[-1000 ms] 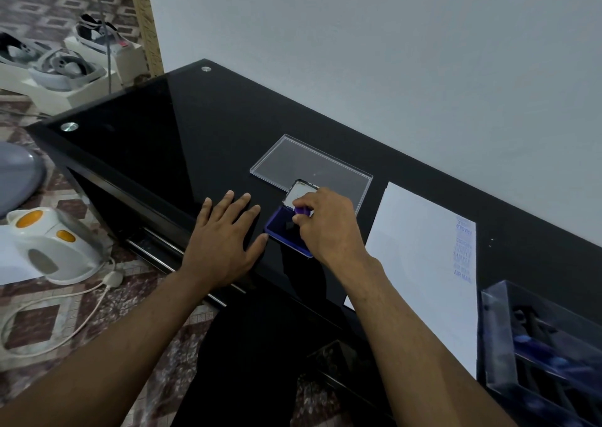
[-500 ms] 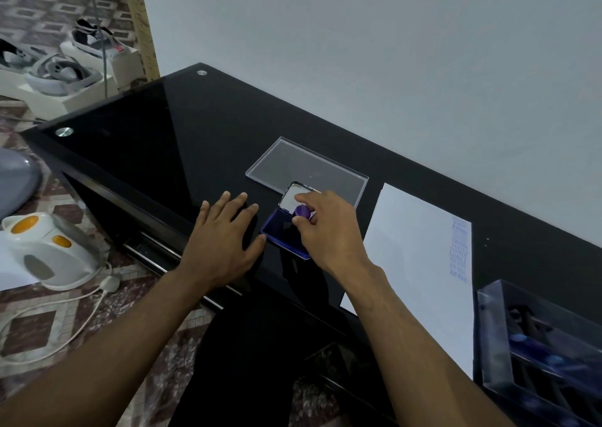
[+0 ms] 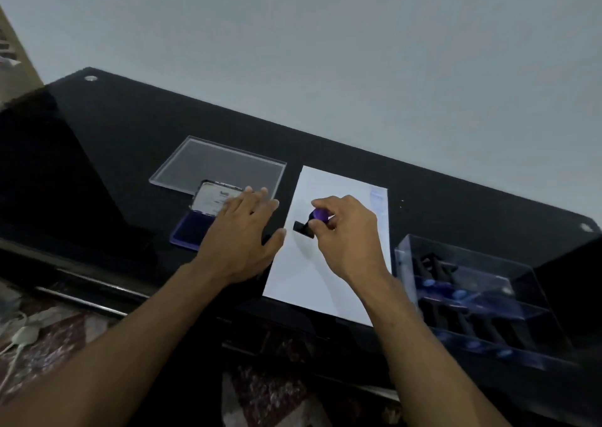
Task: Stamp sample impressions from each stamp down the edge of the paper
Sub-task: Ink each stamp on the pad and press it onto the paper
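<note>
My right hand (image 3: pixel 350 234) pinches a small stamp (image 3: pixel 309 223) with a purple knob and black base, held just above the white paper (image 3: pixel 306 273). Faint blue impressions (image 3: pixel 377 198) run down the paper's far right edge. My left hand (image 3: pixel 242 241) lies flat with spread fingers beside the paper's left edge, partly over the open purple ink pad (image 3: pixel 189 229), whose lid (image 3: pixel 213 198) is folded back.
A clear plastic lid (image 3: pixel 211 162) lies on the black glass table (image 3: pixel 130 127) behind the ink pad. At the right stands a clear box (image 3: pixel 472 293) holding several more stamps. A wall runs behind the table. Cables lie on the patterned floor at the left.
My right hand lifted the stamp off the ink pad and carried it right, over the paper. My left hand slid right to the paper's edge. The view swung to the right.
</note>
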Available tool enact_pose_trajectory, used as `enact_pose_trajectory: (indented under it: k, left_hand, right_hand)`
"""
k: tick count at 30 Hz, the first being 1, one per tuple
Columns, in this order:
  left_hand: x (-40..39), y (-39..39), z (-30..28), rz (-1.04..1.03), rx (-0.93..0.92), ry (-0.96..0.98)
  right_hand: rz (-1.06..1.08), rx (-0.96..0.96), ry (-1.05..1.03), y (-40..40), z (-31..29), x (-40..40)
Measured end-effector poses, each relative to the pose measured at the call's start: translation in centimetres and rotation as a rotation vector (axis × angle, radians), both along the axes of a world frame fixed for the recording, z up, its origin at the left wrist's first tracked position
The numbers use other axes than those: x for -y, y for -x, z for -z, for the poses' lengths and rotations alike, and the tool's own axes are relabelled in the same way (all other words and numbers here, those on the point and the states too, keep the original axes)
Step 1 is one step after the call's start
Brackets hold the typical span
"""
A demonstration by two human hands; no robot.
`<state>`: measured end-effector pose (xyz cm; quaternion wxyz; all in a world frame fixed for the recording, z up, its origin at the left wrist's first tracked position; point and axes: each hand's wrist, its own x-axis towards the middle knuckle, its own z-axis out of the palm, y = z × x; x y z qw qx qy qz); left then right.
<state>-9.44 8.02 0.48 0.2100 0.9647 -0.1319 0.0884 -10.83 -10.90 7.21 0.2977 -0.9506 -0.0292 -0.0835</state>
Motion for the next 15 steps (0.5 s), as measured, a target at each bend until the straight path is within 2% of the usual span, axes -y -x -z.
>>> enact_pose_trajectory:
  k: [7, 15]
  left_hand:
    - [7.3, -0.9, 1.1, 0.174, -0.049, -0.034]
    - [11.5, -2.7, 1.4, 0.225, -0.108, -0.074]
  right_hand:
    - [0.132, 0.026, 0.027, 0.6, -0.2, 6.4]
    - [0.194, 0.019, 0.125, 0.1, -0.1, 11.1]
